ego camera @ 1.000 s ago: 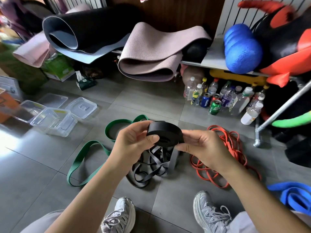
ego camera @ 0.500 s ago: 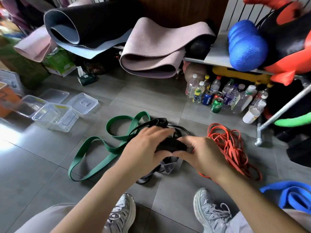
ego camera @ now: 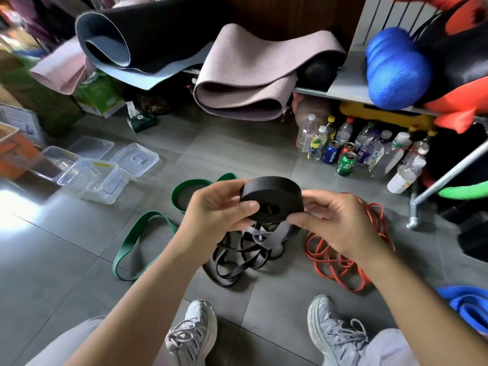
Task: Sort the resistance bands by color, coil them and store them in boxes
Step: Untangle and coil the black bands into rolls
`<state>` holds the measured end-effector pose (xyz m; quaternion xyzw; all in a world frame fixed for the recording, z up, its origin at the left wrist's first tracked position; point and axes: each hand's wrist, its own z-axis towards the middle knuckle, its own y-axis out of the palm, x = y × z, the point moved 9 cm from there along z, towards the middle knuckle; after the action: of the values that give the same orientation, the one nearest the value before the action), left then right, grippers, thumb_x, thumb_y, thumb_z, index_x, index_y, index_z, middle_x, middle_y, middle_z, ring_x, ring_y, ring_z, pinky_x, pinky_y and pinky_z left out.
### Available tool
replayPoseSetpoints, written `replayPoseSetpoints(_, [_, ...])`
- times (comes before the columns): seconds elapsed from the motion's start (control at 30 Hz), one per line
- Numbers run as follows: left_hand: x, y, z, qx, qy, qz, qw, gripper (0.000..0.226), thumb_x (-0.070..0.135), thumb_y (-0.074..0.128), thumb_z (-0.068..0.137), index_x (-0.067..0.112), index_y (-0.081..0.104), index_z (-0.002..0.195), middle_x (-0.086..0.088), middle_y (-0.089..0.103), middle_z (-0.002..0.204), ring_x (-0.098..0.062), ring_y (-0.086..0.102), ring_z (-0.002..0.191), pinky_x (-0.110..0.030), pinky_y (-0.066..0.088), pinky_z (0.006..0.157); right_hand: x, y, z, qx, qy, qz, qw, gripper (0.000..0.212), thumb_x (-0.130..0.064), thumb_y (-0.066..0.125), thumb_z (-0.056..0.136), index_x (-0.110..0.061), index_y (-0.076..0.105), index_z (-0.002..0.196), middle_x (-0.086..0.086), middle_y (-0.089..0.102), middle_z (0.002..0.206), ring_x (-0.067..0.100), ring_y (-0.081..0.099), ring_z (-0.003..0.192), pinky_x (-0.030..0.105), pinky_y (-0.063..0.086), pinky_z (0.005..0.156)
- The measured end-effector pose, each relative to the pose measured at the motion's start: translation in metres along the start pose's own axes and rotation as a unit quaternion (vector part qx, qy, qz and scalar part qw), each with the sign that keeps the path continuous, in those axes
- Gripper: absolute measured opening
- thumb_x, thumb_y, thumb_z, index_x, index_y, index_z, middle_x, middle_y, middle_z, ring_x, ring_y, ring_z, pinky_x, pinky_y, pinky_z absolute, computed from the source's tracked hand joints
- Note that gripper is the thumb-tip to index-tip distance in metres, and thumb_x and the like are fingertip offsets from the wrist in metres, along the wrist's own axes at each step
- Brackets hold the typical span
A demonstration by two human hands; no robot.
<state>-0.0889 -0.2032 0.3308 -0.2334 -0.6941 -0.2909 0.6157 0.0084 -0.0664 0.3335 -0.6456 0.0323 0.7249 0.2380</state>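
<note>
A tight black coil of band (ego camera: 272,196) sits between both hands above the floor. My left hand (ego camera: 214,215) grips its left side with the thumb on the coil's face. My right hand (ego camera: 335,223) pinches the right side. The band's loose tail hangs down into a tangle of black bands (ego camera: 237,262) on the tiles. A green band (ego camera: 137,239) lies looped to the left, an orange band pile (ego camera: 340,262) to the right, and a blue band (ego camera: 467,305) at the far right edge. Clear plastic boxes (ego camera: 92,180) stand open at the left with lids (ego camera: 134,159) beside them.
Rolled yoga mats (ego camera: 245,83) lie on the floor and rack at the back. Several bottles and cans (ego camera: 353,151) cluster under the metal shelf (ego camera: 340,88), whose pipe leg (ego camera: 414,215) stands at right. My two shoes (ego camera: 192,336) are at the bottom.
The hands dipped down to the black tangle half a second ago, then rose again with the coil. The coil now looks thicker than one second ago.
</note>
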Motion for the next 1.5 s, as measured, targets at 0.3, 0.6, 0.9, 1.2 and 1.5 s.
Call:
replayPoseSetpoints(0.3, [-0.003,0.001,-0.001,0.013,-0.018,0.061,0.998,0.029,0.003,0.070,0.077,0.022,0.062,0.097,0.009,0.070,0.093,-0.013,0.067,0.091,-0.033,0.057,0.081,-0.009,-0.001,0.001,0.037,-0.007,0.077,0.996,0.035,-0.001,0.072,0.070,-0.027,0.067,0.094,-0.019,0.072,0.083,0.001,0.069,0.084,0.015,0.052,0.078])
replayPoseSetpoints(0.6, [0.014,0.022,-0.015,-0.013,0.166,0.537,0.827,0.041,0.016,0.069,0.079,0.022,0.061,0.119,0.005,0.065,0.107,-0.020,0.059,0.098,-0.021,0.037,0.076,-0.002,0.022,-0.009,-0.018,0.009,-0.194,0.981,0.029,-0.017,0.080,0.071,-0.034,0.072,0.093,-0.019,0.071,0.078,-0.006,0.064,0.074,0.021,0.049,0.070])
replayPoseSetpoints(0.9, [0.017,-0.016,-0.011,0.080,0.087,0.302,0.946,0.034,0.010,0.077,0.066,0.034,0.065,0.087,0.014,0.069,0.083,-0.011,0.066,0.086,-0.033,0.051,0.088,0.003,0.017,-0.004,-0.002,0.042,-0.100,0.994,0.032,-0.011,0.078,0.074,-0.028,0.070,0.100,-0.008,0.073,0.093,-0.001,0.067,0.088,0.025,0.053,0.088])
replayPoseSetpoints(1.2, [0.008,-0.015,-0.017,0.055,-0.001,0.005,0.998,0.027,-0.007,0.064,0.078,0.016,0.063,0.091,0.007,0.070,0.074,-0.007,0.067,0.068,-0.020,0.055,0.061,-0.004,0.020,0.000,0.002,0.024,0.090,0.996,0.037,0.004,0.071,0.069,-0.023,0.065,0.093,-0.018,0.072,0.080,0.000,0.068,0.083,0.014,0.051,0.078])
replayPoseSetpoints(1.5, [0.019,-0.004,-0.024,0.025,0.088,0.327,0.941,0.040,0.015,0.074,0.076,0.026,0.056,0.110,0.003,0.061,0.109,-0.017,0.059,0.101,-0.040,0.053,0.086,-0.005,0.013,-0.014,-0.004,0.054,0.041,0.998,0.033,-0.007,0.078,0.062,-0.019,0.070,0.092,-0.012,0.073,0.081,0.002,0.069,0.077,0.015,0.052,0.073])
